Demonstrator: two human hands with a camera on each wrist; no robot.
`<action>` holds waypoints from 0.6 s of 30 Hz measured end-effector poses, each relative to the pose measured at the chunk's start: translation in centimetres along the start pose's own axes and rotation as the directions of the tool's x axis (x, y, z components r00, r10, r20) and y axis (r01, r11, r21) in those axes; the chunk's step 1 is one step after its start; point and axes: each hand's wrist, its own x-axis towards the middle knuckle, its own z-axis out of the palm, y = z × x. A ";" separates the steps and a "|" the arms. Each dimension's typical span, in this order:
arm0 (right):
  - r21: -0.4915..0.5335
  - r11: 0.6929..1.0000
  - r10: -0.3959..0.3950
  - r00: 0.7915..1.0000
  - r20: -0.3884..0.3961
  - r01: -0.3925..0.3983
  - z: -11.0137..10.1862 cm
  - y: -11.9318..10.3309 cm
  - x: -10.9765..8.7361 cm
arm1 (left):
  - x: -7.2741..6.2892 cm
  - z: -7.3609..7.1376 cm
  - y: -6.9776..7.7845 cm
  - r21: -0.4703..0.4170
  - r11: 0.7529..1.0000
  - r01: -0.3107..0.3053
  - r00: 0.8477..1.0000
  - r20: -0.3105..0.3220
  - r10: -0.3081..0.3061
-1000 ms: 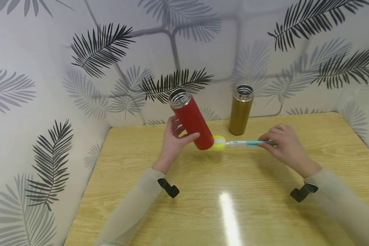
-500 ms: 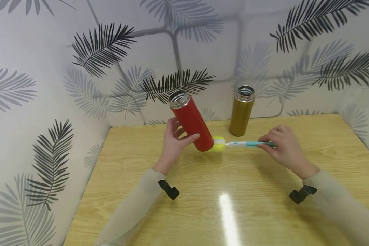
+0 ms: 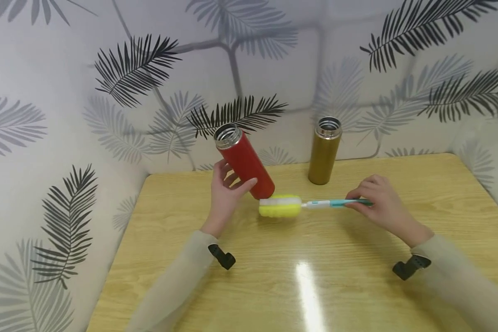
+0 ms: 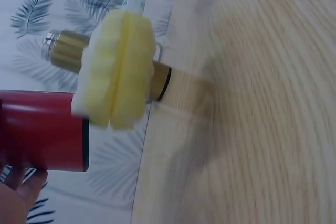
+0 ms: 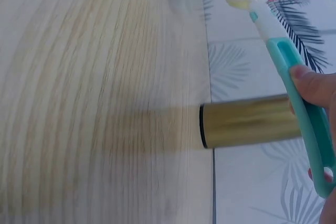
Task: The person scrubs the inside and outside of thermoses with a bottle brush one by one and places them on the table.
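My left hand (image 3: 228, 196) grips a red vacuum flask (image 3: 249, 163), lidless and tilted with its steel mouth up to the left. In the left wrist view the base of the red flask (image 4: 47, 129) shows beside the brush head. My right hand (image 3: 379, 205) pinches the turquoise handle of a bottle brush (image 3: 336, 203) between thumb and fingers, holding it level. Its yellow and white sponge head (image 3: 280, 206) lies just below the flask's base in the head view, seen whole. The right wrist view shows the thumb along the brush handle (image 5: 302, 98).
A gold vacuum flask (image 3: 324, 152), also lidless, stands upright near the back of the wooden table (image 3: 265, 276). Behind the table rises a wall (image 3: 274, 69) with a leaf pattern. A bright light streak reflects on the tabletop.
The red flask has shifted left in my left hand. The brush has come slightly nearer, and its sponge head, partly hidden behind the flask before, now shows in front of it.
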 end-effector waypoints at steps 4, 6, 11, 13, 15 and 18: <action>0.013 1.000 -0.006 1.000 -0.009 0.006 -0.7 1.0 -0.7 | 0.2 -2.3 0.2 0.012 1.000 0.002 0.999 -0.043 -0.002; 0.005 1.000 -0.014 1.000 -0.018 0.015 -1.2 1.4 -1.1 | 0.3 -3.4 0.3 0.029 1.000 0.004 0.998 -0.064 -0.002; -0.009 1.000 -0.002 1.000 -0.027 0.002 -2.2 1.9 -1.9 | 0.3 -6.6 -0.1 0.078 0.997 0.019 0.994 -0.111 -0.010; -0.014 1.000 0.014 1.000 -0.020 -0.014 -2.6 1.9 -2.1 | 0.3 -7.9 -0.4 0.096 0.995 0.026 0.992 -0.126 -0.013; -0.016 0.999 0.032 0.999 -0.009 -0.032 -3.0 2.0 -2.4 | 0.2 -9.2 -0.6 0.113 0.993 0.032 0.989 -0.146 -0.015; -0.018 0.998 0.055 0.998 0.007 -0.055 -3.6 2.1 -2.7 | 0.3 -11.1 -0.9 0.129 0.991 0.041 0.982 -0.187 -0.016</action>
